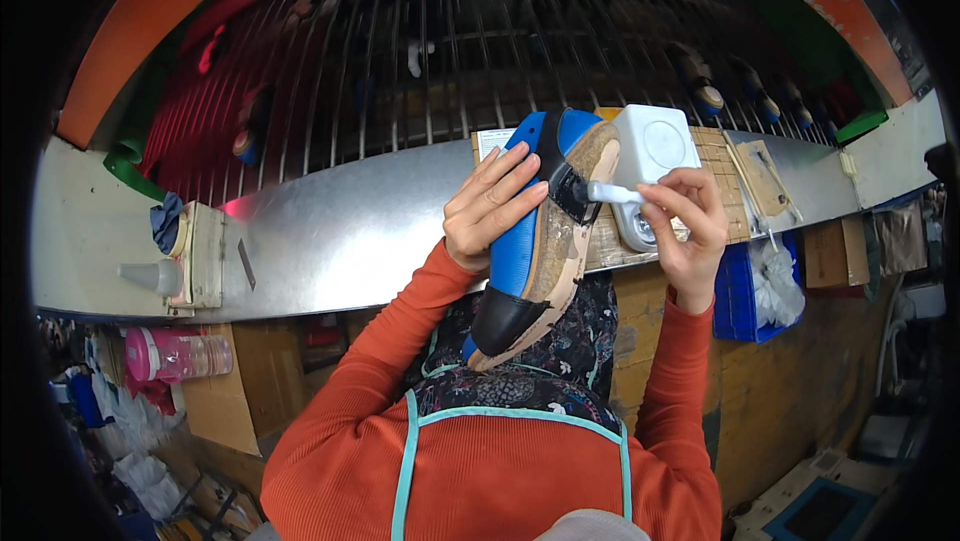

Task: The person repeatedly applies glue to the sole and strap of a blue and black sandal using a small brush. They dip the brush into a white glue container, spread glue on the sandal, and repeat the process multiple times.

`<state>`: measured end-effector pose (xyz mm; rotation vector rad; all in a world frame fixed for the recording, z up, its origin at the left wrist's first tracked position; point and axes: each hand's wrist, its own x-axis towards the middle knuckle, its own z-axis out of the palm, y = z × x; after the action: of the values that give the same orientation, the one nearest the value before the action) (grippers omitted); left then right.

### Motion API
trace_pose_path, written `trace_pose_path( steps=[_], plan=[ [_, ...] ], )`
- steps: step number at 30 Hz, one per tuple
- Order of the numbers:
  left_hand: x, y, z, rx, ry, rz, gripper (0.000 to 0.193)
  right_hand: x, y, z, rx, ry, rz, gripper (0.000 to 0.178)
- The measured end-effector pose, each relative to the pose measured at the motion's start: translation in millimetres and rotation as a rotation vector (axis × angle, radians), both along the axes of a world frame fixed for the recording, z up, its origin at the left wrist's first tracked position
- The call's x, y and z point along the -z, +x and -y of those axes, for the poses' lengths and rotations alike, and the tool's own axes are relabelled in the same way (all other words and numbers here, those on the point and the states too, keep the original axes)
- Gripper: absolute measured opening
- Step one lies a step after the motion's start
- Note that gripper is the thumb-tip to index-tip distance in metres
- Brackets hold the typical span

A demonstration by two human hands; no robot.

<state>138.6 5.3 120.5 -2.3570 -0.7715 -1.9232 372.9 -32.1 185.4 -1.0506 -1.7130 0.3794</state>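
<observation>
My left hand (492,206) grips a shoe on a blue last (512,259) from its left side, fingers laid across it. The shoe has black straps or panels at both ends, and its tan, partly bare underside faces right. Between the thumb and fingers of my right hand (690,226) is a small white-handled brush (615,194). Its tip meets the black panel near the upper end of the shoe; the bristles cannot be made out. Just behind my right hand stands a white plastic container (655,139) with an opening at its near end, partly hidden by my fingers.
A metal ledge (310,231) runs across in front of me. Beyond it lies a rack of metal rollers (400,71) carrying several other shoes. On the right are thin sticks on a board (768,179) and a blue bin (745,291) with white plastic bags. A white nozzle (150,276) sits far left.
</observation>
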Motion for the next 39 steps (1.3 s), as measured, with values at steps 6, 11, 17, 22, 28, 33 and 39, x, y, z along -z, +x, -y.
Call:
trace_pose_path(
  steps=[6,11,17,22,28,33,39],
  plan=[
    [6.2,12.0,-5.3,-0.049,0.013,0.137,0.032,7.5,7.8,7.4,-0.21,-0.133,-0.053,0.022],
    [11.7,13.7,-7.5,-0.158,0.003,0.167,0.034,33.7,-15.8,29.9,0.076,-0.126,-0.119,0.018],
    [22.7,3.0,-8.5,-0.274,0.004,0.038,0.036,45.3,-29.6,63.0,0.068,-0.329,-0.329,0.017],
    [29.1,-2.9,-6.3,-0.279,0.02,-0.033,0.036,44.3,-44.0,65.3,0.252,-0.319,-0.17,0.017],
    [28.8,-9.7,-2.5,-0.292,0.03,-0.123,0.035,41.8,-53.0,57.8,0.381,-0.231,0.064,0.02],
    [25.6,-11.7,-0.9,-0.304,0.038,-0.169,0.032,40.2,-61.6,53.7,0.484,-0.073,0.233,0.023],
    [23.0,-9.8,1.6,-0.339,0.02,-0.197,0.033,41.2,-70.4,51.9,0.603,0.039,0.342,0.025]
  ],
)
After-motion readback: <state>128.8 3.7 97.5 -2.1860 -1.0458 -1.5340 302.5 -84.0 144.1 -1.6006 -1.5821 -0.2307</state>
